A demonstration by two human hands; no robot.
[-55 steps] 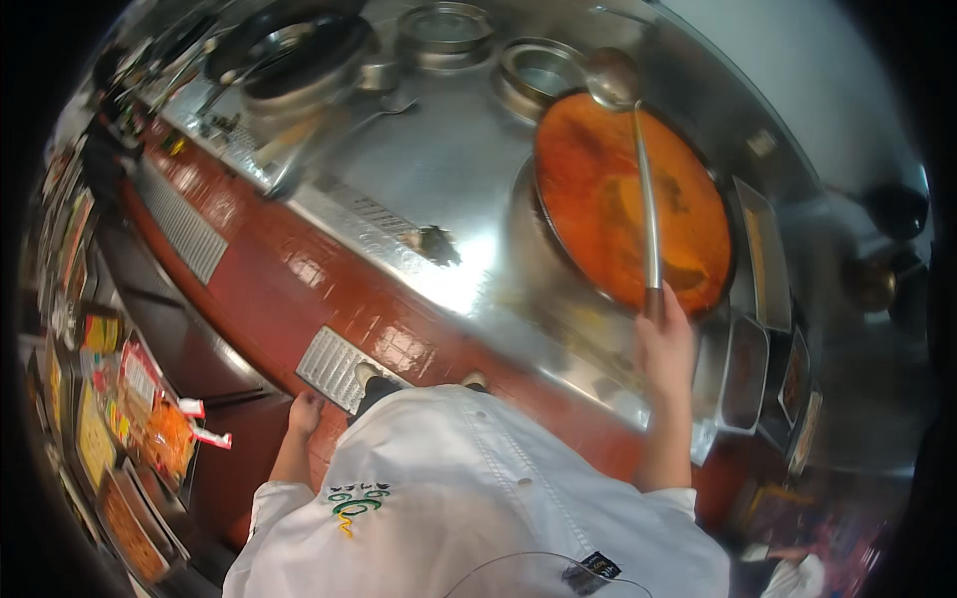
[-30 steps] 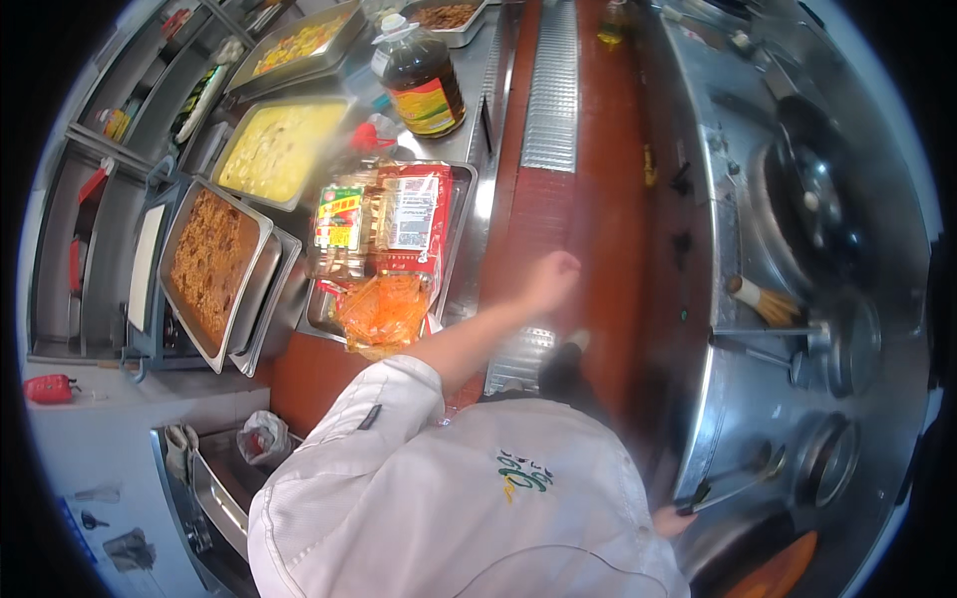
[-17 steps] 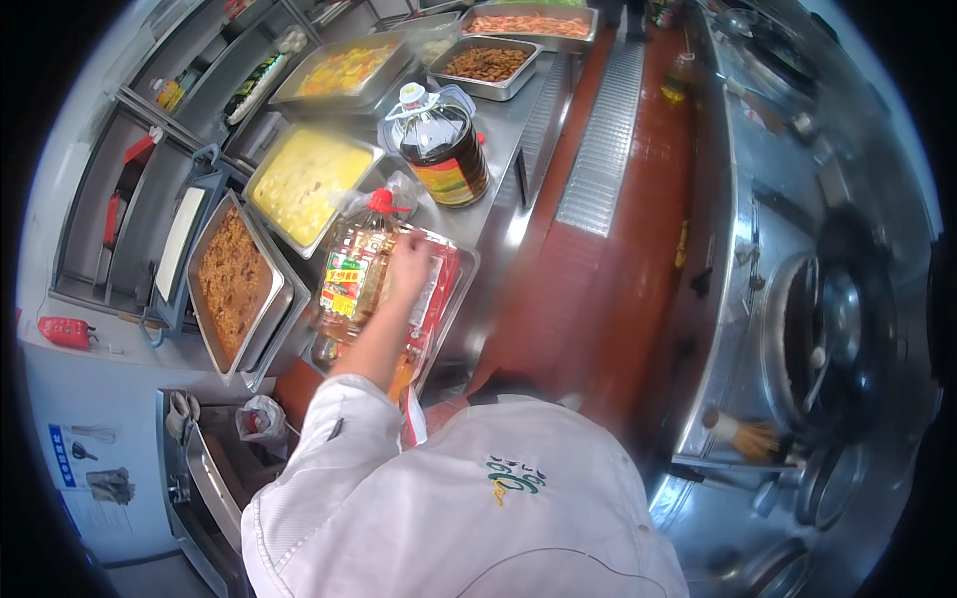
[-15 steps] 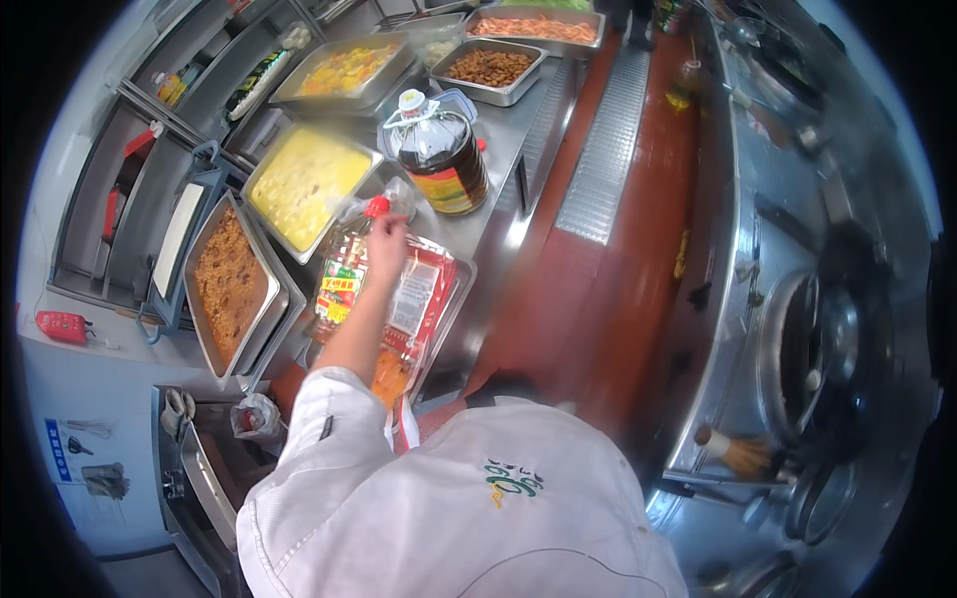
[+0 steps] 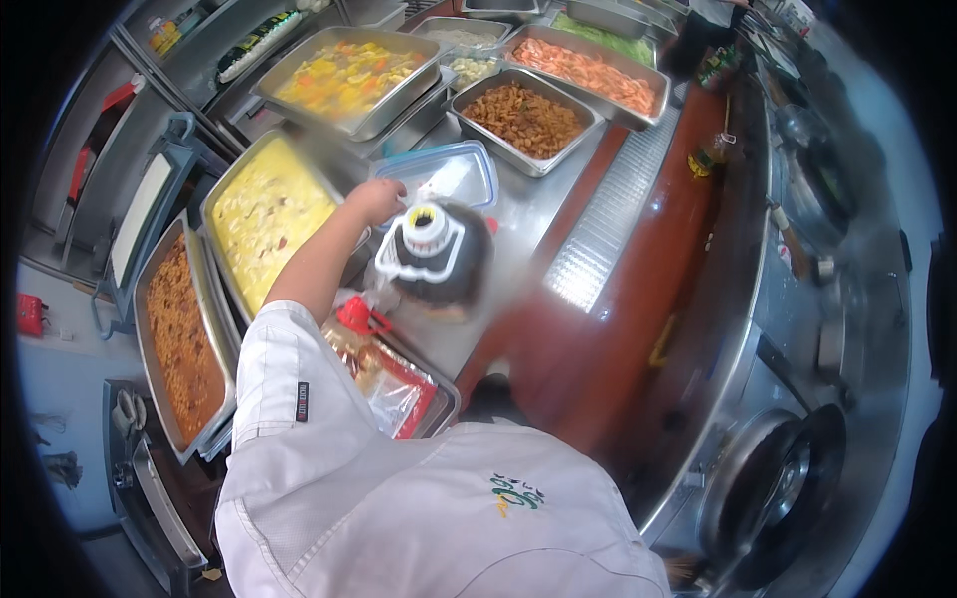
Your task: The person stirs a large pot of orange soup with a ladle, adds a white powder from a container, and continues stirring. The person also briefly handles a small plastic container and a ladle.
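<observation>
Dark, rounded plastic jug stands on the stainless-steel table, seen nearly from above; body near-black, lower part blurred. Top: white cap with yellow and dark centre, white loop handle. Just beyond it: clear rectangular plastic container with blue rim. Left hand is at the container's near-left edge, beside the jug; fingers bent, narrow; cannot tell whether they grip anything.
</observation>
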